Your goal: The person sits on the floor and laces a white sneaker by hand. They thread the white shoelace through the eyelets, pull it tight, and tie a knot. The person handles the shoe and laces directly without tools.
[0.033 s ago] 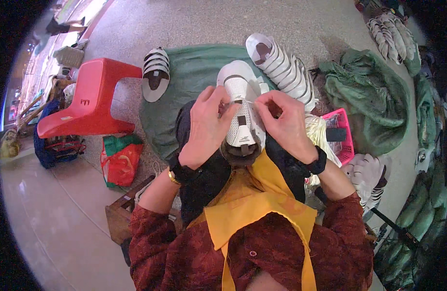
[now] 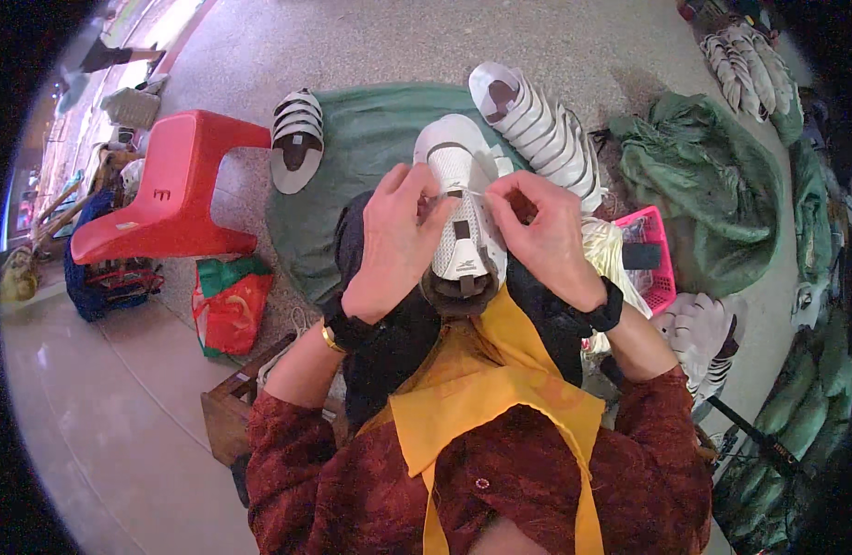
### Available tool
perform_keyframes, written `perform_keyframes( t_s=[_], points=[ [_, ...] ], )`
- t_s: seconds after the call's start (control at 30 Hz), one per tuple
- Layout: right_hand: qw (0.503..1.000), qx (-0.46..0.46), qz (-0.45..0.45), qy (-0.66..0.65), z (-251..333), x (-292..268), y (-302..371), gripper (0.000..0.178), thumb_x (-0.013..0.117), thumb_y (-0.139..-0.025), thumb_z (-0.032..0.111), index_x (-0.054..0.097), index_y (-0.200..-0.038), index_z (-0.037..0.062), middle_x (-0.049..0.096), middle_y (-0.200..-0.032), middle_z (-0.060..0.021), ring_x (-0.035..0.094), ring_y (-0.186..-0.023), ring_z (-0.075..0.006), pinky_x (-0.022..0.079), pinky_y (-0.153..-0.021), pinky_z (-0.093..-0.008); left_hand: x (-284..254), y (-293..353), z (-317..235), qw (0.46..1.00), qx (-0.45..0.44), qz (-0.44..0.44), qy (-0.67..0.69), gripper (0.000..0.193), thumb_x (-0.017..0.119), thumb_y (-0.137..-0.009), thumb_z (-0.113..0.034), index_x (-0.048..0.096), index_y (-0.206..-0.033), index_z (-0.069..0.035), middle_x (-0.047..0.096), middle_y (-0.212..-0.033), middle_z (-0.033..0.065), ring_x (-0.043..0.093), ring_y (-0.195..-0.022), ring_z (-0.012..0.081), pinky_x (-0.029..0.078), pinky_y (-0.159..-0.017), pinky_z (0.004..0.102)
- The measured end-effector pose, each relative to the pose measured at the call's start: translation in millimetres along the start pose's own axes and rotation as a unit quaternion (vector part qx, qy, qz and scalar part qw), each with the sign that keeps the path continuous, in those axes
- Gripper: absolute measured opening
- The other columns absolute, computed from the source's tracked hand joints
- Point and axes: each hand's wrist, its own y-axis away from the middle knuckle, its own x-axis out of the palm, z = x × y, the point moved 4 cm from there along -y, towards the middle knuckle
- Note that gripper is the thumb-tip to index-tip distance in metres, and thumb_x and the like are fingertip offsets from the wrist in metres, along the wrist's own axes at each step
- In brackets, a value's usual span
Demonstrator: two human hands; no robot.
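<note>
White lace (image 2: 472, 192), thin, is pinched thumb-to-forefinger by the left hand (image 2: 400, 236) and right hand (image 2: 544, 227), both wrists angled inward, practically unmoved since the earlier frame, over a shoe upper (image 2: 475, 225) lying directly beneath the grip, its mesh (image 2: 452, 166) pale, toe (image 2: 444, 132) rounded, collar (image 2: 459, 301) dark and padded.

Glare whitens the upper left — the floor (image 2: 84, 407) gleams, rim dark, grainy.
</note>
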Motion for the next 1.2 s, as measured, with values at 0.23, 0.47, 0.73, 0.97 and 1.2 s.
perform_keyframes(
  t_s=[0.23,0.47,0.73,0.97,1.2],
  points=[
    [1.000,0.010,0.025,0.004,-3,5,-5,0.011,0.071,-0.086,0.010,0.066,-0.087,0.0000,0.067,-0.078,-0.0158,0.067,-0.070,-0.0329,0.053,-0.063,-0.0393,4,-2,2,0.999,-0.037,-0.003,0.004,0.025,0.079,-0.076,-0.006,0.055,-0.083,-0.003,0.057,-0.076,0.0098,0.059,-0.063,0.0229,0.048,-0.060,0.0353],
    [0.994,-0.051,0.067,0.066,0,6,-14,0.007,0.066,-0.084,0.005,0.063,-0.087,-0.0004,0.066,-0.082,-0.0195,0.067,-0.077,-0.0387,0.053,-0.067,-0.0448,4,-4,5,0.997,-0.072,0.003,0.036,0.025,0.080,-0.076,-0.005,0.055,-0.082,-0.002,0.060,-0.074,0.0089,0.061,-0.064,0.0193,0.049,-0.060,0.0328],
    [0.986,-0.085,0.104,0.100,5,8,-21,0.006,0.064,-0.083,0.004,0.063,-0.087,-0.0008,0.065,-0.083,-0.0216,0.065,-0.080,-0.0422,0.052,-0.069,-0.0481,5,-3,10,0.996,-0.077,0.003,0.054,0.024,0.080,-0.077,-0.005,0.056,-0.082,-0.002,0.061,-0.073,0.0088,0.061,-0.064,0.0172,0.050,-0.062,0.0311],
    [0.989,-0.062,0.111,0.082,4,7,-26,0.006,0.065,-0.084,0.005,0.063,-0.085,-0.0001,0.065,-0.079,-0.0201,0.065,-0.077,-0.0407,0.051,-0.067,-0.0470,3,-3,9,0.996,-0.074,-0.002,0.059,0.025,0.080,-0.078,-0.006,0.056,-0.082,-0.002,0.061,-0.074,0.0084,0.061,-0.064,0.0158,0.050,-0.061,0.0300],
    [0.993,-0.039,0.103,0.041,2,12,-26,0.006,0.067,-0.083,0.005,0.065,-0.085,0.0001,0.066,-0.079,-0.0192,0.066,-0.074,-0.0379,0.051,-0.064,-0.0435,4,-2,14,0.996,-0.071,-0.002,0.061,0.024,0.080,-0.078,-0.006,0.056,-0.083,-0.002,0.061,-0.072,0.0081,0.061,-0.063,0.0157,0.050,-0.060,0.0303]
  ],
)
